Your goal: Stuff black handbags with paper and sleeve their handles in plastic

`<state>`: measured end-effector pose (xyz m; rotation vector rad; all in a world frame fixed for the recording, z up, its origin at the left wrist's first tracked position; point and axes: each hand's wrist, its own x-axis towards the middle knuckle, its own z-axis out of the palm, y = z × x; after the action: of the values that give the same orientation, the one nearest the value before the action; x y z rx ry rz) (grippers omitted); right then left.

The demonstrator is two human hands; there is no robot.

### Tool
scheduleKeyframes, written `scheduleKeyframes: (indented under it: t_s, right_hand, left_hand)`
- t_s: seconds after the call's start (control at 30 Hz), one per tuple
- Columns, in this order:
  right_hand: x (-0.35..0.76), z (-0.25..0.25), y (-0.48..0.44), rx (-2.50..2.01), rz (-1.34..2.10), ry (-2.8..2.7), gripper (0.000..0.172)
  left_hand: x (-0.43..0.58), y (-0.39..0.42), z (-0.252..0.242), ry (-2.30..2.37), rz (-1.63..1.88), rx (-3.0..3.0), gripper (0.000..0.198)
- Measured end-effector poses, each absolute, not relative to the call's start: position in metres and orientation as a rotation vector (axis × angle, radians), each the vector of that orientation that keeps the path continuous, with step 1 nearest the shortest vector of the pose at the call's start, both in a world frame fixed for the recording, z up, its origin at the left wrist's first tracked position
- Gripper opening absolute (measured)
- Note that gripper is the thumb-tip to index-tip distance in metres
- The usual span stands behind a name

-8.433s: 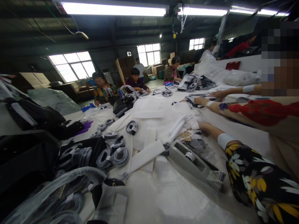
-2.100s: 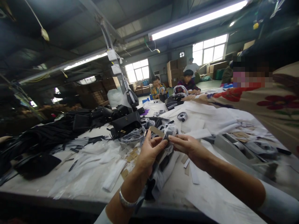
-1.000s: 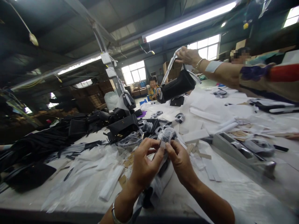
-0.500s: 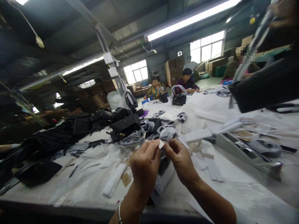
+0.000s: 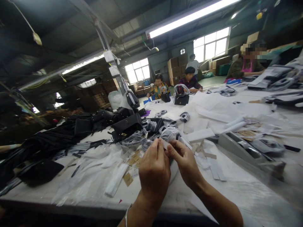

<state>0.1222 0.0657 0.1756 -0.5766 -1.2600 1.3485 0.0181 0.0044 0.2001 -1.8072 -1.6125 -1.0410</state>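
Note:
My left hand (image 5: 154, 171), with a bracelet on its wrist, is closed in a pinch on a small white piece (image 5: 165, 144), perhaps paper or tape. From the other side my right hand (image 5: 184, 160) pinches the same piece between thumb and fingers. What lies under my hands is mostly hidden. Just beyond them are clear-wrapped coiled straps (image 5: 168, 134) and a black handbag (image 5: 127, 126) with a metal clasp. Small brown card pieces (image 5: 128, 179) are left of my left hand.
A grey tape dispenser (image 5: 239, 148) stands at the right. Black bags and dark material (image 5: 59, 138) pile up on the left. White sheets (image 5: 213, 107) cover the far table (image 5: 90, 203). Several people sit or stand beyond it, with a black bag (image 5: 181, 99) before one.
My left hand has moved right and turned, closer to my right hand. The white piece is now more covered by fingers. Another person's hand and black bag have left the right side.

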Motion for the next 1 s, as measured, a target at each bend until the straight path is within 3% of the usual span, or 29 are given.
scheduleKeyframes:
  t_s: [0.27, 0.57, 0.7, 0.8, 1.0]
  right_hand:
    - [0.135, 0.182, 0.071, -0.525, 1.530, -1.253, 0.030]
    - [0.143, 0.186, 0.078, -0.494, 1.455, -1.346, 0.032]
    - [0.148, 0.180, 0.079, -0.541, 1.404, -1.396, 0.034]
    - [0.177, 0.171, 0.085, -0.710, 1.196, -1.500, 0.034]
    - [0.332, 0.134, 0.122, -1.537, 0.328, -1.537, 0.021]
  left_hand:
    - [-0.013, 0.009, 0.220, -1.917, -1.645, -2.230, 0.030]
    - [-0.015, 0.021, 0.219, -2.210, -2.088, -2.380, 0.044]
    - [-0.017, 0.024, 0.215, -2.320, -2.111, -2.320, 0.052]
    - [-0.016, 0.025, 0.215, -2.387, -2.147, -2.213, 0.056]
    - [-0.012, 0.023, 0.215, -2.400, -2.199, -1.988, 0.064]
